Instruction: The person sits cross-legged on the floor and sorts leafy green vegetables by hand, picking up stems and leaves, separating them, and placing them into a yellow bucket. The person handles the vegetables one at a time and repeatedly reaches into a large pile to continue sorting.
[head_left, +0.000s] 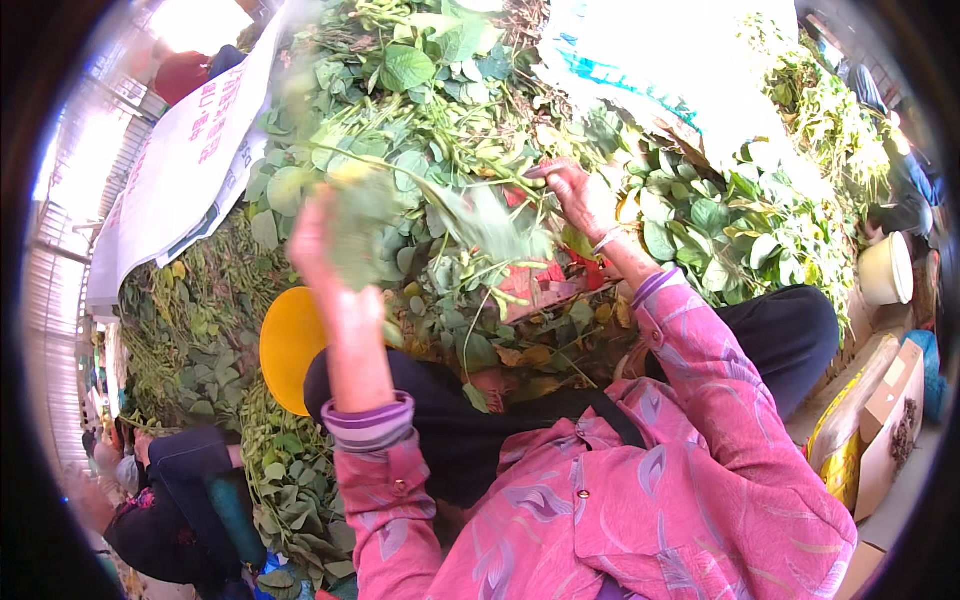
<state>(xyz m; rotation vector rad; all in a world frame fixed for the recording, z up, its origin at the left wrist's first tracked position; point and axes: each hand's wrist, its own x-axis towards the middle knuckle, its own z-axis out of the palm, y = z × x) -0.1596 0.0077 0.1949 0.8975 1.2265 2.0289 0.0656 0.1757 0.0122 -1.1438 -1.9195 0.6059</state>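
My left hand (319, 240), blurred by motion, is raised at centre left, with green leaves of a bean plant against its fingers; its grip is too blurred to make out. My right hand (577, 196) is closed on the stem end of a leafy bean plant (480, 217), which stretches between the two hands. Green pods (510, 298) hang from stems below it. Under and beyond my hands lies a big heap of bean plants (442, 120) with leaves and pods. A pink-red object (532, 289) shows partly among leaves before my lap.
A yellow round container (289, 351) stands by my left knee. White printed sacks (187, 165) lie at the upper left, and a bright sack (660, 67) at the upper right. A seated person (180, 502) is at the lower left. A pale bucket (885, 270) and cardboard (892, 427) are at the right.
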